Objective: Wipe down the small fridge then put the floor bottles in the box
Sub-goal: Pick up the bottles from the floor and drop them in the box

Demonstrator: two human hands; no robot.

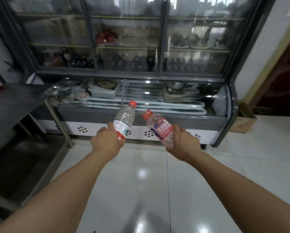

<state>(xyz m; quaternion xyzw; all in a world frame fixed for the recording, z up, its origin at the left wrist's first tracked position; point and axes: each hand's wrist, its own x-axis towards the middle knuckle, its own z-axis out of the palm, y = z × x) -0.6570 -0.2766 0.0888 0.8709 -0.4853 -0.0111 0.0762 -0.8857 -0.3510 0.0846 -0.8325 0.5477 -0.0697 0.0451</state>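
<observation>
Left hand (107,140): wrapped round the lower body of the clear bottle (124,121), thumb on top near the label, fingers curled beneath; held out in front at the end of an outstretched bare arm.
Clear bottle: see-through plastic, red cap, white and red label with a green patch; tilted with the cap up and to the right; looks empty or nearly so.
Right hand (183,142): clenched round the bottom half of the pink bottle (159,127), fingers closed over the far side, base poking out below the palm.
Pink bottle: pale pink, orange-red cap, label reading VITAMIN with a large B; tilted with the cap up and to the left, toward the other cap; contents hard to tell.
Bottle spacing: caps near each other, not touching; both raised above the white tiled floor (137,182).
Display fridge (141,101): straight ahead, well beyond the bottles; lower chest under a curved glass cover, frosted white coils inside, with trays and bowls of food on them.
Upper cabinet (124,39): sliding glass doors, shelves behind; dark bottles in a row on the lowest shelf, a red item higher up; details blurred by reflections.
Left side: dark metal counter (14,101) on legs.
Right side: cardboard box (241,125) on the floor beside the fridge; inside not visible.
</observation>
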